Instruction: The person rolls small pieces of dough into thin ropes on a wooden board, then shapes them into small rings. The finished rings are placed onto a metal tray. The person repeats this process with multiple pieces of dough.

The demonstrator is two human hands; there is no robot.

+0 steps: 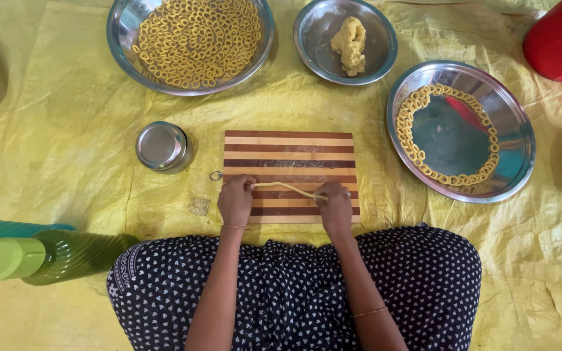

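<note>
Hands (286, 200) on dough rope (287, 188) – striped board (289, 146); ring plate (512, 140) right.

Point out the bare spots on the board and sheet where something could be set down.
The upper half of the striped board is bare, beyond the dough rope between the left hand and right hand. Yellow sheet lies open left of the small steel tin. It is crowded between the ring-filled bowl, dough bowl and ring plate.
</note>
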